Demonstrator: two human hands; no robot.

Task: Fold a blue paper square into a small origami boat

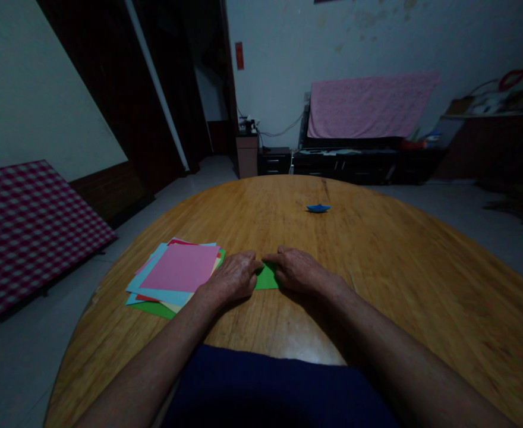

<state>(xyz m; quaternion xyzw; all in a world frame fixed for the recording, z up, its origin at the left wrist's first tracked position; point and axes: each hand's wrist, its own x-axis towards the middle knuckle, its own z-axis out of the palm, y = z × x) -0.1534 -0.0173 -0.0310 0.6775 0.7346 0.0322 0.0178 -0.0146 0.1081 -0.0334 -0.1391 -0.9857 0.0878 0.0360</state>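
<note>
A small piece of folded green paper [267,278] lies flat on the round wooden table in front of me. My left hand [240,272] covers its left side, fingers curled and the index fingertip pressed at the upper edge. From the other side, my right hand [298,268] holds down the right part, its index finger pointing inward so that both fingertips nearly meet. The paper's outer ends are hidden under my hands. Close by my left wrist is a loose stack of coloured paper sheets [181,267], a pink one on top.
A blue folded paper boat [318,208] sits toward the far side of the wooden table [261,208]. Beyond stand a low black cabinet [346,166] and a screen draped with a pink cloth [368,107]. A red-checked table [34,232] is at the left.
</note>
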